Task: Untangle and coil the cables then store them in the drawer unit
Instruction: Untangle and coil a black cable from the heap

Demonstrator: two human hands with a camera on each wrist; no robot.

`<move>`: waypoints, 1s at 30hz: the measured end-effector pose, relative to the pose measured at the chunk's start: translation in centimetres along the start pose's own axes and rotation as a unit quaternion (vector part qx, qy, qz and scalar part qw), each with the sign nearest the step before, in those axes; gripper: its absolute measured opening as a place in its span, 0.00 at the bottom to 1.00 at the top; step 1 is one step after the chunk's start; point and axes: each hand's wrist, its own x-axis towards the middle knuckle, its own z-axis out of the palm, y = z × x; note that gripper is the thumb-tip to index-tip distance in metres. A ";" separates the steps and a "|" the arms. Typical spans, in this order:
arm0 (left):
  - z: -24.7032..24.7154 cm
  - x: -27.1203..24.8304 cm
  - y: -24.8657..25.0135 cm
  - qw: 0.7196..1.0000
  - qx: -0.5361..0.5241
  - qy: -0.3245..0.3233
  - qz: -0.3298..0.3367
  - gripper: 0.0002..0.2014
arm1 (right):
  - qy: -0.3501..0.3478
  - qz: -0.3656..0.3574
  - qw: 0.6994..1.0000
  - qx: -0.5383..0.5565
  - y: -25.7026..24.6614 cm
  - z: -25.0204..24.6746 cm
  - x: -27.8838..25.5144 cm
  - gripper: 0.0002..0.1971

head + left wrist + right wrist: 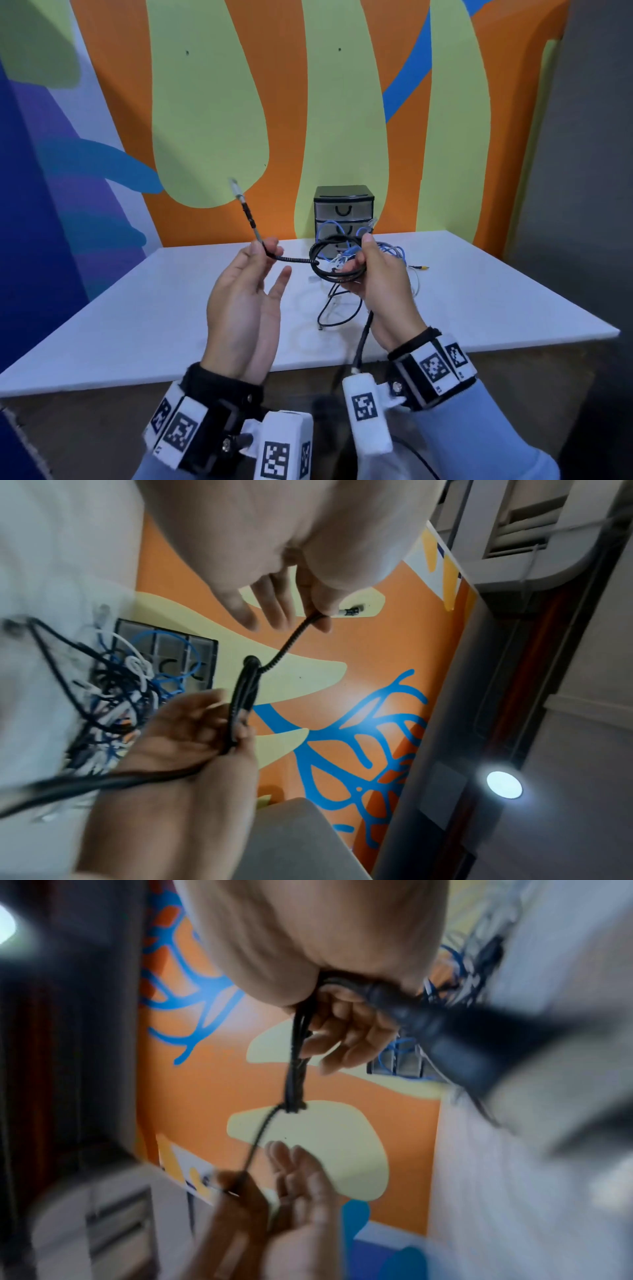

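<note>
My right hand [378, 274] holds the black braided cable [337, 265] as a small round coil, fingers curled through the loops, raised above the white tabletop [171, 308]. My left hand [239, 301] pinches the free tail of the same cable between thumb and forefinger, the other fingers [279, 284] extended; the silver-tipped plug end [238, 192] projects toward 11 o'clock. A second run hangs from the right palm toward 6 o'clock, past the wrist. The cable appears light, fairly stiff and springy: loops will likely open if the grip slackens, so hold should be taken across all turns at one point, with the tail gripped on the sheath just behind the plug, not on the connector. The braid should not slip. The remaining tangle of blue, white and black thin cables [376, 255] lies on the tabletop at 12 o'clock, just in front of the small black drawer unit with translucent grey drawers [343, 212], whose drawers appear closed. Open tabletop extends at 9 and 3 o'clock; the near edge runs under my wrists, and the painted wall stands close behind the unit.
</note>
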 end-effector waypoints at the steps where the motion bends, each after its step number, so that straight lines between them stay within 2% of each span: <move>1: -0.1 -0.1 -0.4 1.000 -0.009 -0.004 -0.005 0.11 | -0.016 0.031 0.996 0.082 -0.3 0.2 -0.1 0.23; 3: -0.3 -0.2 -1.0 0.999 -0.028 -0.009 -0.022 0.12 | -0.042 0.078 0.970 0.227 -1.2 0.2 -0.2 0.20; 5: -0.5 -0.2 -1.5 0.999 -0.025 -0.002 -0.041 0.12 | -0.066 0.099 0.949 0.292 -1.8 0.1 -0.2 0.18; 8: -0.4 -0.4 -2.0 0.998 0.004 -0.015 -0.062 0.11 | -0.117 0.110 0.940 0.302 -2.0 0.4 -0.2 0.17; 11: -0.1 -0.4 -2.2 0.997 0.027 -0.026 -0.060 0.10 | -0.164 0.119 0.932 0.301 -1.6 0.3 -0.2 0.25; 14: 0.0 -0.7 -2.0 0.997 0.063 -0.041 -0.032 0.10 | -0.177 0.124 0.938 0.270 -1.3 0.2 -0.4 0.25; 16: 0.2 -1.1 -1.8 0.992 0.111 -0.061 0.009 0.11 | -0.177 0.116 0.946 0.245 -1.1 0.4 -0.6 0.24; 19: 0.5 -1.5 -1.3 0.965 0.223 -0.107 0.090 0.09 | -0.154 0.076 0.967 0.188 -0.7 0.9 -0.9 0.20; 22: 0.4 -1.6 -1.2 0.917 0.342 -0.133 0.158 0.03 | -0.143 0.072 0.973 0.166 -0.4 1.2 -0.9 0.18; 25: 0.4 -1.4 -1.2 0.854 0.450 -0.136 0.225 0.05 | -0.164 0.093 0.964 0.190 -0.7 1.2 -1.0 0.17; 27: 0.4 -1.1 -1.3 0.847 0.465 -0.133 0.221 0.05 | -0.177 0.103 0.960 0.193 -0.9 1.3 -1.3 0.20; 30: 1.1 -1.0 -1.6 0.871 0.433 -0.102 0.209 0.09 | -0.198 0.114 0.950 0.213 -1.2 1.7 -2.1 0.18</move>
